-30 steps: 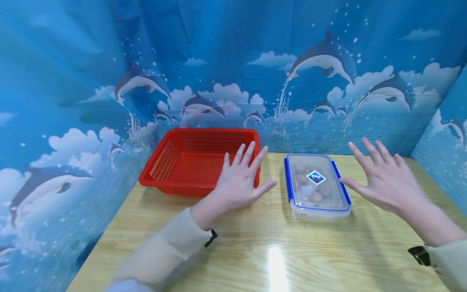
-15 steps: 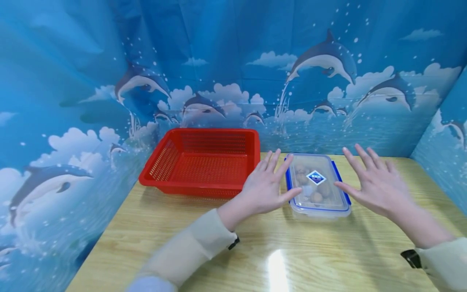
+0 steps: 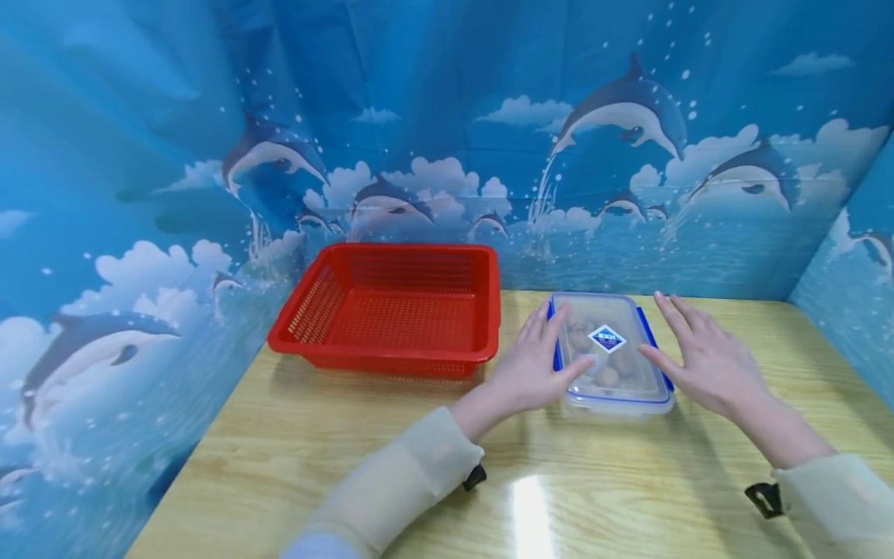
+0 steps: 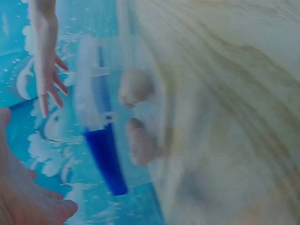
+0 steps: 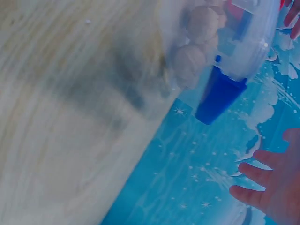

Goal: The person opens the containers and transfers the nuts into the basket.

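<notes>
Box (image 3: 625,373), clear with its lid on and round brown things inside, sits on a bench (image 3: 293,435) between the fingers of the left hand (image 3: 527,371) and right hand (image 3: 708,369). All fingers are spread, gripping nothing. A red basket (image 3: 387,359) stands left of the left fingers. This looks like lining up; the next move likely calls for pressing both sides evenly.

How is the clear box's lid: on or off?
On: the head view shows the blue-edged lid covering the box. Whether its clips are locked, I cannot tell.
</notes>
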`<state>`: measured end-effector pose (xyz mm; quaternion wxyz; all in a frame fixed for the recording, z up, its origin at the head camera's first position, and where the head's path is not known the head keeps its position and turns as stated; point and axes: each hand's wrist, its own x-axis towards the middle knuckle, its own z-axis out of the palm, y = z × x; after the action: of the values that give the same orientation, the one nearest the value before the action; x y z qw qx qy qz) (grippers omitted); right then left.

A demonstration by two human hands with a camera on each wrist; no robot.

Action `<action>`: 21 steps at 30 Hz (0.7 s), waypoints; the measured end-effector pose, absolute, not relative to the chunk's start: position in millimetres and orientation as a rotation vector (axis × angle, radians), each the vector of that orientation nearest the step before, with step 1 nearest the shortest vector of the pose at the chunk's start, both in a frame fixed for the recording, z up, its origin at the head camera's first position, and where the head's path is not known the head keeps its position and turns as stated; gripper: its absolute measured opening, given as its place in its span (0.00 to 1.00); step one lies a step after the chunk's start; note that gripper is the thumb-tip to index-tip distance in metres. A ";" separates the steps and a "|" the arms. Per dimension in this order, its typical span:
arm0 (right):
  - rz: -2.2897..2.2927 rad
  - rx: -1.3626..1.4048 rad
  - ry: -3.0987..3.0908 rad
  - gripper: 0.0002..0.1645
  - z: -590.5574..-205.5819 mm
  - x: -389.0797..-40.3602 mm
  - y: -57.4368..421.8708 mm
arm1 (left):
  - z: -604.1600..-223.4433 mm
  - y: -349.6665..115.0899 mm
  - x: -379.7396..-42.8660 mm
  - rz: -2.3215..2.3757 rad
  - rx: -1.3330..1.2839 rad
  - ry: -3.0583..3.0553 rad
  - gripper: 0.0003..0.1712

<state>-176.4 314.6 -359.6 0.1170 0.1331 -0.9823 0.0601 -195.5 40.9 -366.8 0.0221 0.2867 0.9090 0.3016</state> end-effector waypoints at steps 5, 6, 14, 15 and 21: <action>0.275 0.347 -2.923 0.49 -371.1 -180.5 317.3 | -380.1 46.3 -205.3 1.059 0.776 2.769 0.46; 0.299 0.338 -2.936 0.49 -373.4 -181.2 318.2 | -382.4 47.3 -206.7 1.078 0.759 2.762 0.46; 0.537 0.274 -3.030 0.44 -387.4 -186.0 325.9 | -399.6 50.3 -216.5 1.214 0.727 2.667 0.44; 0.578 0.281 -3.030 0.43 -389.1 -186.4 326.8 | -401.8 50.0 -217.2 1.231 0.727 2.646 0.44; 0.780 0.354 -2.976 0.37 -397.6 -189.5 328.7 | -410.1 48.5 -219.8 1.305 0.659 2.527 0.42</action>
<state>-189.5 328.7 -397.6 0.0223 0.1142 -0.9607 0.2518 -219.8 48.5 -410.1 0.1109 0.2243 0.8602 0.4443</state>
